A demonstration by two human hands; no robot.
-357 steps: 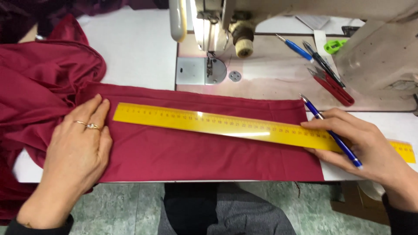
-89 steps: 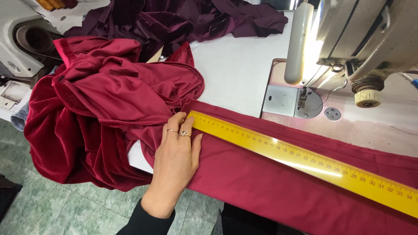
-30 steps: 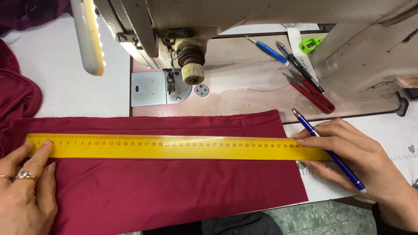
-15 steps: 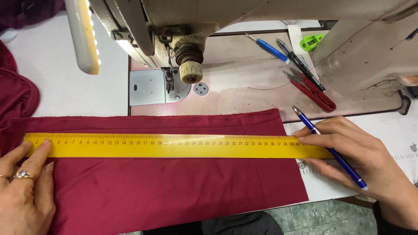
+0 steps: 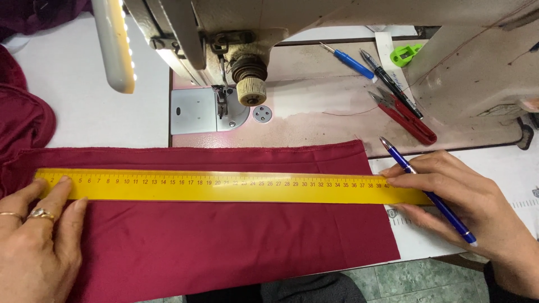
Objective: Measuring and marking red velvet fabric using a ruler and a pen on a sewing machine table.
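White tabletop below the sewing machine (image 5: 247, 50) carries maroon cloth (image 5: 224, 247) under a yellow ruler (image 5: 224, 187) — left hand (image 5: 39, 241), fingers spread, presses its left end; right hand (image 5: 466, 207) pins the other, pinching a blue pen (image 5: 429, 196). Uneven pressure could skew the ruler.

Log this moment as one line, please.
left hand: pressing yellow ruler | right hand: holding blue pen, steadying ruler end | ruler on maroon fabric

The white table (image 5: 73, 106) carries a sewing machine (image 5: 337, 33); dark red cloth (image 5: 224, 247) lies flat along its near edge; red snips (image 5: 407, 118) rest on the machine bed.
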